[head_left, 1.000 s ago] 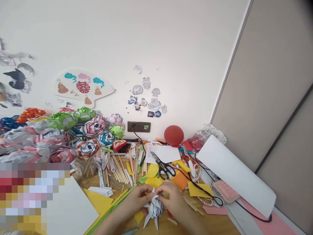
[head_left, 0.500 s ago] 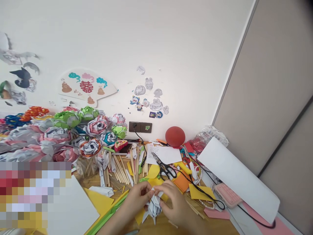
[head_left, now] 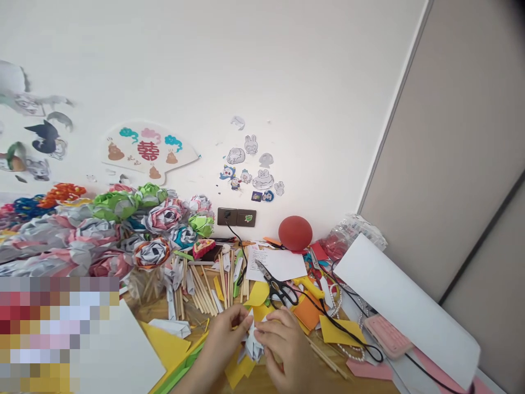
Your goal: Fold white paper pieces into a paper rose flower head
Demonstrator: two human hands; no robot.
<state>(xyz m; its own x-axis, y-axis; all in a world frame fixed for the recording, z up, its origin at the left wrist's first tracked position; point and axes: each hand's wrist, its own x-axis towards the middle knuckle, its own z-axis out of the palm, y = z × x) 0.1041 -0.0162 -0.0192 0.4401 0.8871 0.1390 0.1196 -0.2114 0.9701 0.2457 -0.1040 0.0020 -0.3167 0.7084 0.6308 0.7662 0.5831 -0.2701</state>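
Observation:
Between my two hands, low in the middle of the head view, is a white folded paper flower [head_left: 254,348] with pointed petals. My left hand [head_left: 228,332] grips its upper left side, thumb and forefinger pinched on a paper tip. From the right, my right hand [head_left: 283,340] holds it with fingers bent round the edge, hiding part of it. Yellow paper [head_left: 237,373] lies under and beside the flower. Black-handled scissors [head_left: 279,287] rest just beyond my right hand.
Finished paper flowers [head_left: 118,230] pile up at the left. Wooden sticks [head_left: 205,290] stand and lie behind my hands. At the back sits a red balloon [head_left: 295,233]. A glue gun [head_left: 309,285] with a black cord, a pink calculator-like pad [head_left: 388,335] and a white sheet [head_left: 410,312] occupy the right.
My right hand has turned further over the flower, covering more of it. My left hand has shifted slightly left, and a paper tip now stands up between the hands. The view has tilted slightly.

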